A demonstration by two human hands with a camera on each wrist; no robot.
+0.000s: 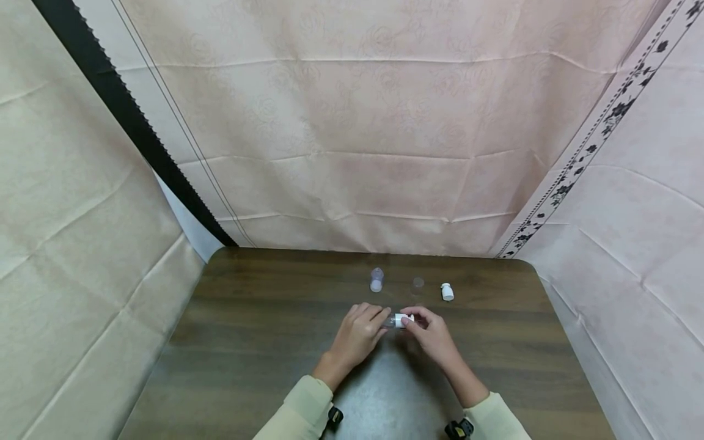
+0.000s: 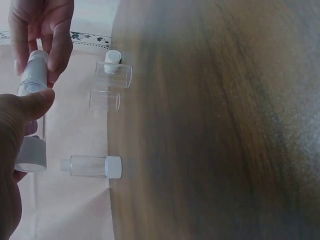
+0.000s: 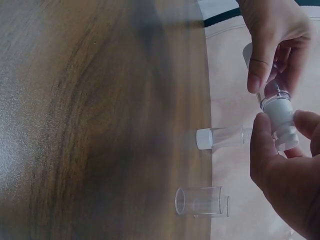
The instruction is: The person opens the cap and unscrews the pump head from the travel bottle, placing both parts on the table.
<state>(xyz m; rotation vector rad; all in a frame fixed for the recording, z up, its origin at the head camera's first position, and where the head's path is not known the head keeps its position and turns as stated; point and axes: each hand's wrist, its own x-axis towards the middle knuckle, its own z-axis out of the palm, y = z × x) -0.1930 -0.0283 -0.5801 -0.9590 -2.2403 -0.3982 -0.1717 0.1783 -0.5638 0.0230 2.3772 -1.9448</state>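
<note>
Both hands hold one small clear bottle over the table. My left hand [image 1: 357,335] grips its transparent body, with a white base [image 2: 31,155] showing below the fingers in the left wrist view. At the bottle's other end, my right hand [image 1: 431,335] pinches a white pump top [image 3: 279,112] between thumb and fingers. The pump top meets the clear body; whether it is screwed tight I cannot tell. Beyond the hands stands a second clear bottle [image 1: 376,280] with a white base. A clear cap [image 3: 200,201] stands to its right, and farther right is another white pump piece [image 1: 447,292].
The brown wooden table [image 1: 247,342] has its far edge just behind the small parts. Pale cloth [image 1: 357,122] hangs behind the table and along both sides. Dark devices [image 1: 459,429] sit at both wrists by the light sleeves.
</note>
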